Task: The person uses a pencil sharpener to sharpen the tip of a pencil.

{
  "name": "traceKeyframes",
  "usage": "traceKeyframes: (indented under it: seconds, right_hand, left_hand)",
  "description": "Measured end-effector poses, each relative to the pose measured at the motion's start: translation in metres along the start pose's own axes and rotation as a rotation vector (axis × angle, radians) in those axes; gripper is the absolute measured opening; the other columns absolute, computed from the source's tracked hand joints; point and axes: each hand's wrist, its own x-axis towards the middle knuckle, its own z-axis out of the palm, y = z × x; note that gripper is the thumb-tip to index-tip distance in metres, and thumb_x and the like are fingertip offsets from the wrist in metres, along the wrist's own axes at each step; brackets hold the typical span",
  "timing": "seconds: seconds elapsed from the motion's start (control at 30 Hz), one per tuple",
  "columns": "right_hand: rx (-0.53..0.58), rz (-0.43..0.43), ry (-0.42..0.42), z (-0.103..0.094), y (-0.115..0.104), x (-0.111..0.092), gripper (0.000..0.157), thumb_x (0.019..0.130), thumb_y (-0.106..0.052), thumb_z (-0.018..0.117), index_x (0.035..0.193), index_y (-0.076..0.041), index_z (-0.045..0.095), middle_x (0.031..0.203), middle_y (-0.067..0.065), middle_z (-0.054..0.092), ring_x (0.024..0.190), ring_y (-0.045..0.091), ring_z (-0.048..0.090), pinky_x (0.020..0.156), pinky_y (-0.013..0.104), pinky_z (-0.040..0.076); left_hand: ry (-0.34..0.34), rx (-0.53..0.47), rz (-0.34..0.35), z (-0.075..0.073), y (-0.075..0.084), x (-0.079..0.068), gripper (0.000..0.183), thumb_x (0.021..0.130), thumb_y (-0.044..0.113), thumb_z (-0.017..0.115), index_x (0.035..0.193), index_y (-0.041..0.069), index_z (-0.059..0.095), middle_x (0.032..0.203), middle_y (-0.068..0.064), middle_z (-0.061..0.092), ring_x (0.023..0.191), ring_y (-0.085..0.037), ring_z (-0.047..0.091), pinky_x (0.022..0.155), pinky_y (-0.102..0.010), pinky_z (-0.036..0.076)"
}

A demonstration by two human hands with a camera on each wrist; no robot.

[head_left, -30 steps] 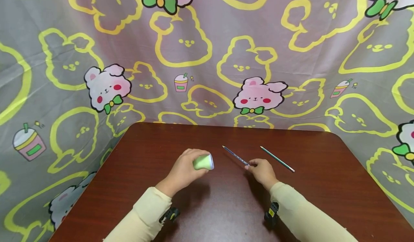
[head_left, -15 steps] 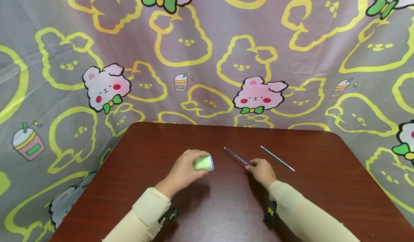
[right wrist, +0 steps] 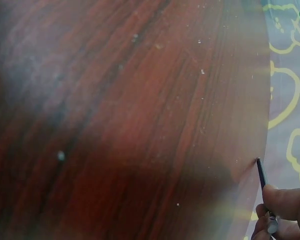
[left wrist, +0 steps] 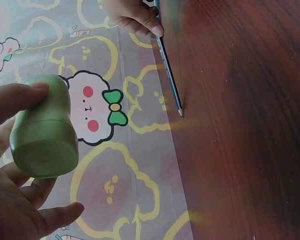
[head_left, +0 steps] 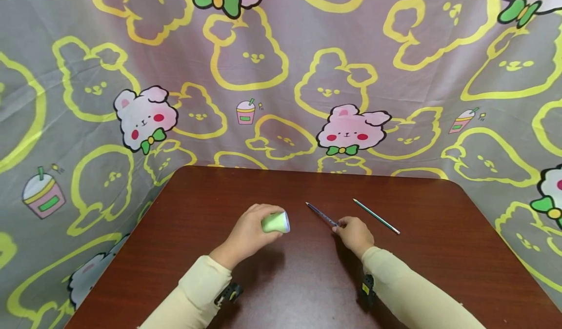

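Observation:
My left hand (head_left: 251,231) grips a small light-green cylinder (head_left: 274,222) with a narrowed waist, lying sideways in the fingers with its pale end facing right. In the left wrist view, the rounded green end of that cylinder (left wrist: 45,145) faces the camera. My right hand (head_left: 356,235) pinches a dark blue pencil (head_left: 322,214) toward its rear end, the sharpened tip pointing away and to the left. The right wrist view shows the thumb and fingers around this pencil (right wrist: 261,172), its blunt end nearer the camera. A gap separates the pencil from the cylinder.
A green-and-white pencil (head_left: 376,216) lies on the brown wooden table (head_left: 219,192), right of my right hand. A patterned curtain (head_left: 281,75) with cartoon bears rises behind the table and along its sides. Each wrist carries a dark strapped camera.
The blue pencil's tip has drifted slightly right and nearer to me, with small motion of the right hand. The left hand and the green cylinder stay nearly where they were.

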Motion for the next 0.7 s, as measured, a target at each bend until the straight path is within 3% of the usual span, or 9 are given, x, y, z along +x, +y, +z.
traceKeyframes:
  seconds: [0.23,0.7]
  right_hand:
    - [-0.013,0.020,-0.005,0.0012,-0.0020,-0.0012,0.022,0.087,-0.022,0.069,0.101,-0.006,0.072,0.090,0.006,0.071,0.076,0.019,0.062,0.062,0.038,0.045]
    - [-0.050,-0.018,-0.019,0.0021,-0.0035,-0.0039,0.019,0.083,-0.021,0.074,0.095,-0.007,0.072,0.086,0.005,0.070,0.072,0.018,0.060,0.058,0.038,0.043]
  left_hand:
    - [0.003,0.005,-0.001,-0.0007,0.0011,0.0000,0.045,0.069,0.009,0.085,0.112,0.011,0.069,0.107,0.000,0.068,0.095,-0.017,0.056,0.075,-0.030,0.049]
    - [-0.002,0.003,-0.005,-0.0024,0.0012,-0.0007,0.046,0.070,0.009,0.085,0.112,0.011,0.069,0.109,0.000,0.068,0.097,-0.017,0.056,0.077,-0.031,0.049]
